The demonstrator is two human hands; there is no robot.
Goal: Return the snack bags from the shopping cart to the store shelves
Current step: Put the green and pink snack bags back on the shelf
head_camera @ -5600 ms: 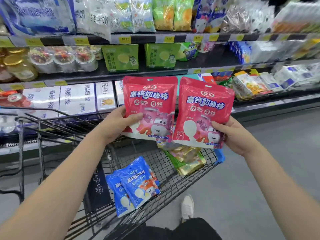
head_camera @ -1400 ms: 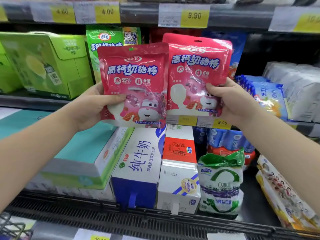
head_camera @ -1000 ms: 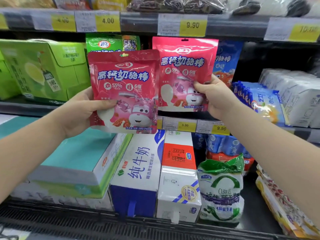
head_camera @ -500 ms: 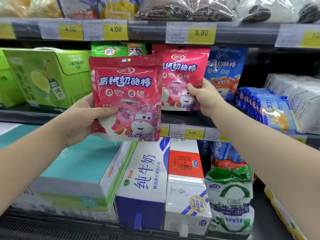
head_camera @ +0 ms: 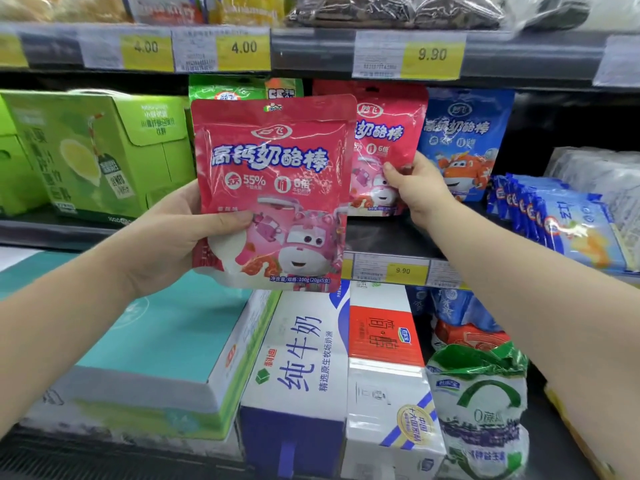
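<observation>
Our left hand [head_camera: 180, 233] grips one red snack bag [head_camera: 273, 192] in front of the shelf [head_camera: 388, 237]; our right hand [head_camera: 415, 192] pinches a second red bag [head_camera: 384, 133] standing beside a blue bag [head_camera: 464, 140].

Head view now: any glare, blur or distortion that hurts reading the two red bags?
Head view: glare streaks cross the near red bag, big print legible. Head view: the far red bag is softer, half hidden behind it. Head view: fine print on the price tags is blurred; frame corners look soft and stretched.
</observation>
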